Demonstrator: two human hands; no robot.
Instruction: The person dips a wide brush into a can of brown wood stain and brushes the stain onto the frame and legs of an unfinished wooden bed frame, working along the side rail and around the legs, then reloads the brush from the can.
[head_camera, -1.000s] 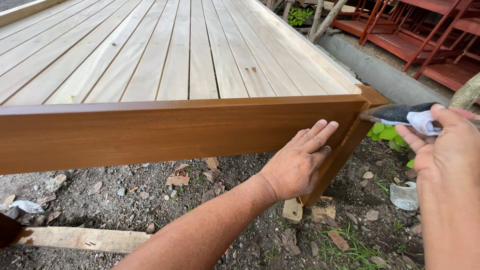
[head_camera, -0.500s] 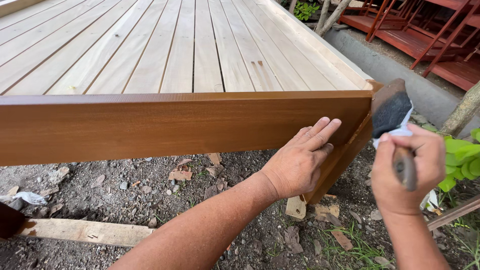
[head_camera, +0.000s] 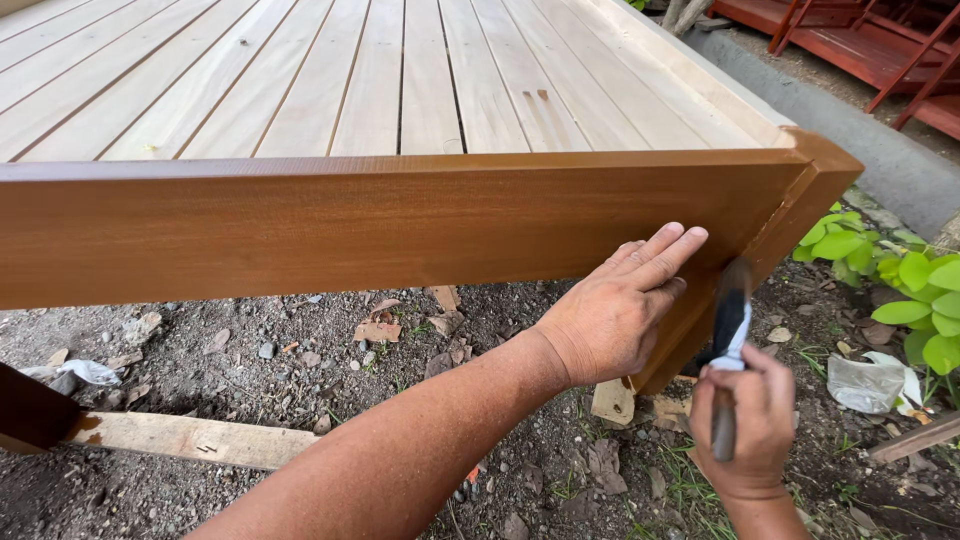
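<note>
Big slatted wooden platform (head_camera: 400, 80), pale bare planks on top, fills upper frame; its front side board (head_camera: 350, 225) is stained glossy brown, runs full width to the right corner. Corner leg (head_camera: 770, 250) also stained, foot resting on a small wood block (head_camera: 612, 402). Dirt ground (head_camera: 300, 390) under it, dry leaves, pebbles, a loose pale plank (head_camera: 190, 438) lower left. Green leafy plant (head_camera: 900, 290) at right, crumpled clear plastic (head_camera: 858, 382) just beside it. Left hand (head_camera: 620, 310) lies flat, fingers spread on the lower edge of the side board near the corner, released, grasping nothing, just bracing. Right hand (head_camera: 755, 420) clenched on the paintbrush (head_camera: 728, 350) handle, bristles up against the stained leg just below the corner. Brush looks light, rigid handle, soft bristles, likely wet and slippery with stain; best held mid-handle, clear of the bristles. Fresh stain probably tacky, smudges if touched.
</note>
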